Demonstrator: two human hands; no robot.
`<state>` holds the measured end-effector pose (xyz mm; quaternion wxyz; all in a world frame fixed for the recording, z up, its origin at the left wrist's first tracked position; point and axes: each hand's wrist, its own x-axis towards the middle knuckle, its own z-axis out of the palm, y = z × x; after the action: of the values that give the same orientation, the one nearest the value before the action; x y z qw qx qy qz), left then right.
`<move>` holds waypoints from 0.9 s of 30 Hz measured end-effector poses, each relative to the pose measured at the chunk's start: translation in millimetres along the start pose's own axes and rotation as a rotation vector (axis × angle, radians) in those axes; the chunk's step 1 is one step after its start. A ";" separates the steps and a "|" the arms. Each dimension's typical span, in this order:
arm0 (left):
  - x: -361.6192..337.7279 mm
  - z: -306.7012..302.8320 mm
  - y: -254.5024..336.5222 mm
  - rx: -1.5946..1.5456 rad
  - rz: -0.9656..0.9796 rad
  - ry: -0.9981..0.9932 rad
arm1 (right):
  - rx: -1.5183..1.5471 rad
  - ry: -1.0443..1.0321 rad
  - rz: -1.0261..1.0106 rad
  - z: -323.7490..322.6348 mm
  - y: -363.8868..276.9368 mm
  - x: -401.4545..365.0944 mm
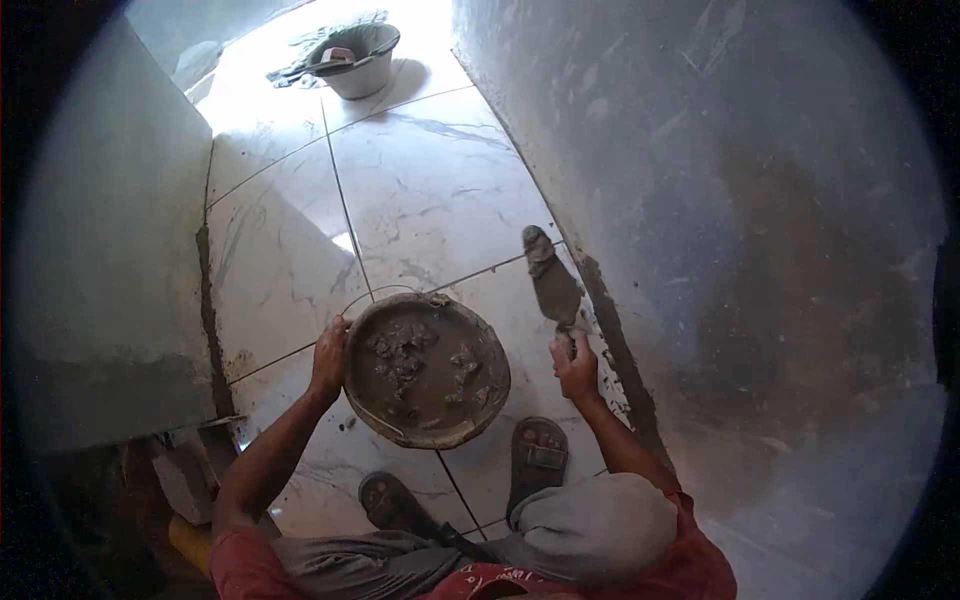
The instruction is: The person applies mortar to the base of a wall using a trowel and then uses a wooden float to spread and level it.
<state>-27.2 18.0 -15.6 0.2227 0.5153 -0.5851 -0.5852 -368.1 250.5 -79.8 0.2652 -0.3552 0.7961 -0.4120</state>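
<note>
A round bucket (428,370) stands before my feet, its inside coated in wet mortar with several lumps (402,350) at the bottom. My left hand (330,358) grips its left side near the rim, fingers partly hidden against the wall. To the right, my right hand (576,372) is closed around the handle of a trowel (556,290). The blade points away from me, smeared with mortar, and a thick grey dollop (537,246) clings near its tip. The trowel is apart from the bucket, over the tiles close to the right wall.
White marbled tiles (430,180) cover the floor. A second bucket (362,75) with items on it stands at the bright far end. A rough wall (720,220) rises on the right, with a mortar strip (625,365) along its base. Another wall (110,230) bounds the left.
</note>
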 end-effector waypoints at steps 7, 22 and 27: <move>-2.3 4.9 4.9 -0.048 0.014 0.009 | 0.219 0.100 0.316 -7.2 2.5 16.2; 6.1 -3.0 -10.6 0.020 0.013 0.019 | 0.193 0.071 0.267 -10.9 -3.2 32.7; 1.4 -2.0 -4.0 0.091 0.019 0.016 | 0.240 0.036 0.318 3.4 -6.8 73.2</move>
<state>-24.6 16.7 -19.2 0.2094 0.5241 -0.6142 -0.5515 -407.7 188.7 -85.3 0.3533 -0.1834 0.7920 -0.4628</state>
